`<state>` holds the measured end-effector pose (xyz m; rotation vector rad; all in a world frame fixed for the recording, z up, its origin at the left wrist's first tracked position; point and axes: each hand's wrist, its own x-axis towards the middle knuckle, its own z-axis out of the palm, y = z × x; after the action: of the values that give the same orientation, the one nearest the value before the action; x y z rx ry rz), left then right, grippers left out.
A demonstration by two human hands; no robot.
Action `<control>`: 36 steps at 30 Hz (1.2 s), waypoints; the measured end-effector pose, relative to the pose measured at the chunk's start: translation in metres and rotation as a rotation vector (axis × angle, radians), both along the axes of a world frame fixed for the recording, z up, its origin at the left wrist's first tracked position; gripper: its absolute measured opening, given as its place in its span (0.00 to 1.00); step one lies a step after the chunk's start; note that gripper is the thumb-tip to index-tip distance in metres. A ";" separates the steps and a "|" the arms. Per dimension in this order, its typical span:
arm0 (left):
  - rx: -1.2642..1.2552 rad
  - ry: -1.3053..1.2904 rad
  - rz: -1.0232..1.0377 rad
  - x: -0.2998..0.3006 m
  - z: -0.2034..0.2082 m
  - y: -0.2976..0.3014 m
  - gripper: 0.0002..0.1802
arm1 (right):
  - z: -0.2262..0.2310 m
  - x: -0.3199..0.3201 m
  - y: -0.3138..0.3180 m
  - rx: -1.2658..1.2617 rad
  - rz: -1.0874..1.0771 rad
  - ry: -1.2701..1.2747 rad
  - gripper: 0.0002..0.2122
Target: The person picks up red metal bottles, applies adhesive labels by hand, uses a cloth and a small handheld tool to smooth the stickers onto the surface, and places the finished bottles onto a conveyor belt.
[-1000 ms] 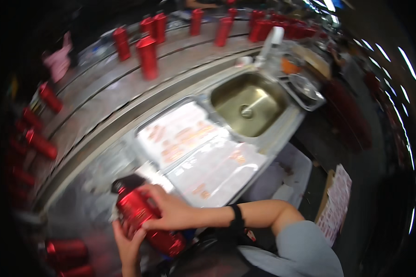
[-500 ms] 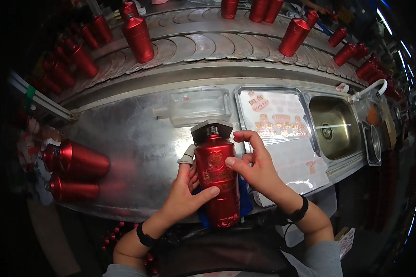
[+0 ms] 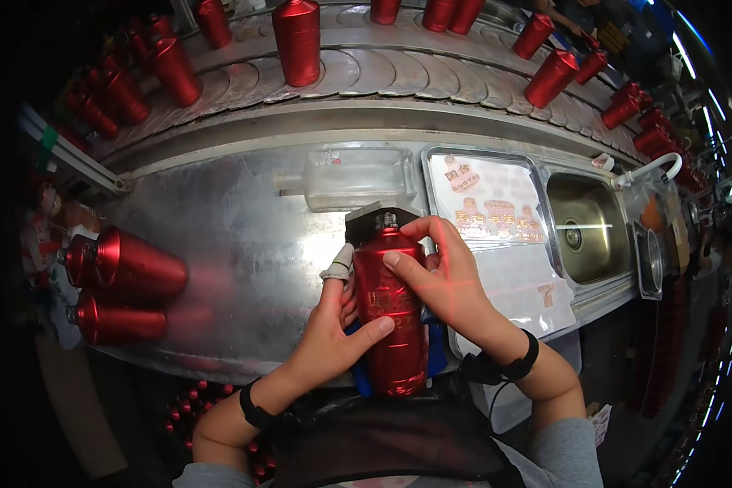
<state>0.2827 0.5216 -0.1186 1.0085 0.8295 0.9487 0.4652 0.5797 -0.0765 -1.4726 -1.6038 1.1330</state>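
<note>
At the front edge of the surface (image 3: 232, 236), the left hand (image 3: 329, 332) is clamped on the red bottle's (image 3: 396, 351) side and the right hand (image 3: 451, 286) on its shoulder, so the step seems careful positioning, and the next move probably requires a steady hold.

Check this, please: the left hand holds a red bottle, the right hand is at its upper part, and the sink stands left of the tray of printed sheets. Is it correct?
Not left: in the head view, the sink stands right of that tray. The left hand holds a red bottle, with the right hand at its upper part.
</note>
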 end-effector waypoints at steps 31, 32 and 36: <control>-0.056 -0.065 -0.013 -0.003 -0.002 -0.002 0.54 | -0.015 -0.004 0.000 0.081 0.008 -0.113 0.24; -0.049 -0.058 -0.017 -0.003 -0.002 -0.002 0.54 | -0.013 -0.004 -0.001 0.081 0.007 -0.114 0.24; -0.060 -0.034 0.003 -0.003 -0.002 -0.003 0.55 | -0.005 -0.007 0.000 0.038 0.021 -0.152 0.24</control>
<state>0.2795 0.5187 -0.1203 0.9375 0.8267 0.9359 0.4581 0.5793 -0.0818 -1.5520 -1.7376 1.0177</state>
